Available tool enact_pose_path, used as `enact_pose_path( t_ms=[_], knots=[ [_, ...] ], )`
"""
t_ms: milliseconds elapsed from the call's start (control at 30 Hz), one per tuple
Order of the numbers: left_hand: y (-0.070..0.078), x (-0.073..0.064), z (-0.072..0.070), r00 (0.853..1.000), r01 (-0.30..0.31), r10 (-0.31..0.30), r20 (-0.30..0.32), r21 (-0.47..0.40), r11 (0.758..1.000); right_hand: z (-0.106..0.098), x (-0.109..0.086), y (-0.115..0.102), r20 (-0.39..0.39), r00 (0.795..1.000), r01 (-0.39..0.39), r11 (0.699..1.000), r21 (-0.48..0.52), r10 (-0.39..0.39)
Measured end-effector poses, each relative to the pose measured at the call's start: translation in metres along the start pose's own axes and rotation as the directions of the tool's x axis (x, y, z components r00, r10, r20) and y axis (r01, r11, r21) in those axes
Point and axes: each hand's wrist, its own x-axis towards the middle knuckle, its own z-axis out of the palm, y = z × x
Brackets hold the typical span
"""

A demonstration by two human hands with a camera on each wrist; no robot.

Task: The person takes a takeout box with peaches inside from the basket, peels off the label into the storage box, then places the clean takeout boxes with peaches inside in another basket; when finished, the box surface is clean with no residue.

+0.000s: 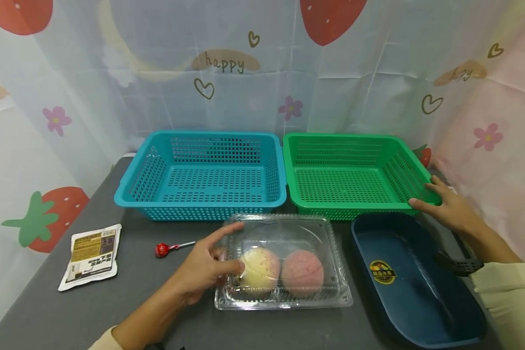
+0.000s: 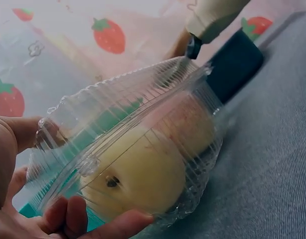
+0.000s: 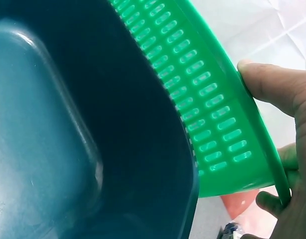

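My left hand [image 1: 203, 267] grips the left side of a clear plastic clamshell box [image 1: 284, 231], front and centre on the grey table. Through its lid show a yellow peach [image 1: 259, 272] and a pink peach [image 1: 302, 273], side by side. In the left wrist view, fingers lie at the box's edge beside the yellow peach [image 2: 138, 174]. My right hand [image 1: 452, 209] holds the near right corner of a green plastic basket [image 1: 345, 206]. Its thumb [image 3: 267, 84] presses on the rim in the right wrist view, with other fingers round the outside.
A blue basket [image 1: 201, 204] stands left of the green one. Below my right forearm sits a dark blue basin [image 1: 420, 287] with a round sticker. On the left lie a red lollipop [image 1: 163, 250] and a white packet [image 1: 92, 256]. A printed curtain [image 1: 166, 97] hangs behind.
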Motion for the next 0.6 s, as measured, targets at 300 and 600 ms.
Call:
enact_pose_path(
  t_ms=[300,600],
  knots=[
    [0.03,-0.011,0.004,1.0,-0.023,0.023,-0.006,0.012,1.0,0.002,-0.002,-0.001,-0.008,1.0,-0.001,0.999,0.036,0.002],
    [0.068,-0.023,0.01,0.999,-0.048,0.048,-0.004,0.034,0.998,0.0,-0.001,-0.003,0.001,1.0,0.0,1.0,-0.001,0.0]
  ],
)
